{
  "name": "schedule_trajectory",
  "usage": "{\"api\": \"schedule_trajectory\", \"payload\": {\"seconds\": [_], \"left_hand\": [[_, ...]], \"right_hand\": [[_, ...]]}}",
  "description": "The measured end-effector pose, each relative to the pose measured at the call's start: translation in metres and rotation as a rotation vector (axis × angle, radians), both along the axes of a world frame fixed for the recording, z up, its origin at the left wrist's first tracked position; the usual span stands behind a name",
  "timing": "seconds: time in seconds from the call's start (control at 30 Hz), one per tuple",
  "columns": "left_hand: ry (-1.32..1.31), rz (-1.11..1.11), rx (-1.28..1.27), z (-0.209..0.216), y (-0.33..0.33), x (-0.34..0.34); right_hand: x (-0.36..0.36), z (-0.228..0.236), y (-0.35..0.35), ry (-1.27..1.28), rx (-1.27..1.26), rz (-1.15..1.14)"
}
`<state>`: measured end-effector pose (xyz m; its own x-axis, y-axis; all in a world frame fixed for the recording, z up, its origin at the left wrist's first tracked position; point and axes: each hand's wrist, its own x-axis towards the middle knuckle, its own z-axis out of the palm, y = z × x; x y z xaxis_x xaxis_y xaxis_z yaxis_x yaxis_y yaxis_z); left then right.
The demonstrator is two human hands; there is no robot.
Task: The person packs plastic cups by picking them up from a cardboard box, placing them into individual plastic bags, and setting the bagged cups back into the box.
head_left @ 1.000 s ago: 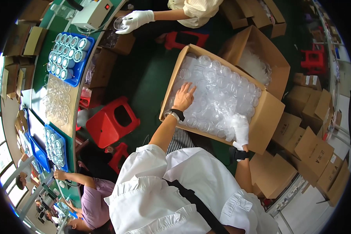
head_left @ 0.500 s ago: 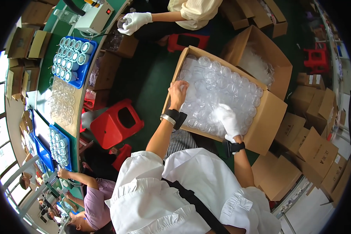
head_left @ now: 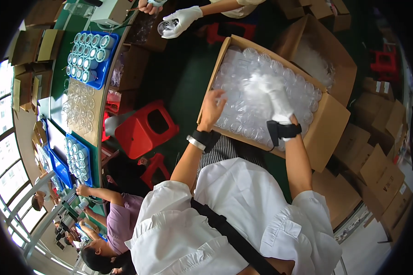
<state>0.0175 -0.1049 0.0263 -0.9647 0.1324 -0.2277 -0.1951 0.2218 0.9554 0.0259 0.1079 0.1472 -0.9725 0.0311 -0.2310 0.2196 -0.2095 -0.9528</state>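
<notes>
Loosely curled with a gap between its fingers, the left hand (head_left: 213, 110) was by the left rim of the box (head_left: 326, 133), upper middle of the frame, while the right hand (head_left: 276, 98), its grip too blurred to tell, was over the cups (head_left: 236, 106) inside, apparently handling them, which called next for a light touch.

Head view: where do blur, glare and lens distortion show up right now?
Head view: the gloved right hand is smeared, likely by motion; head view: the windows at far left are bright and washed out; head view: the bench edge bends toward the dark fisheye rim.
</notes>
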Motion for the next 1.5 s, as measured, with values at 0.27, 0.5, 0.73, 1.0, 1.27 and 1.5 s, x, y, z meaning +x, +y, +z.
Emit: {"api": "schedule_trajectory", "payload": {"seconds": [0.27,0.5,0.73,1.0,1.27,1.5], "left_hand": [[0.331,-0.325,-0.521,-0.017,0.041,0.04],[0.185,-0.361,-0.464,-0.034,0.032,0.007],[-0.12,0.122,-0.027,-0.035,0.028,-0.041],[0.108,-0.461,-0.484,-0.034,0.029,0.064],[0.067,-0.309,-0.382,-0.047,0.051,0.061],[0.095,-0.446,-0.202,-0.002,0.046,0.038]], "right_hand": [[0.063,-0.017,0.087,-0.25,0.248,-0.306],[0.074,-0.056,0.006,-0.332,1.051,0.588],[0.101,-0.141,0.03,-0.181,1.129,0.348],[0.18,-0.091,0.104,-0.306,0.577,0.03],[0.133,-0.074,0.016,-0.408,0.676,0.272],[0.09,-0.143,-0.004,-0.216,0.941,0.184]]}}
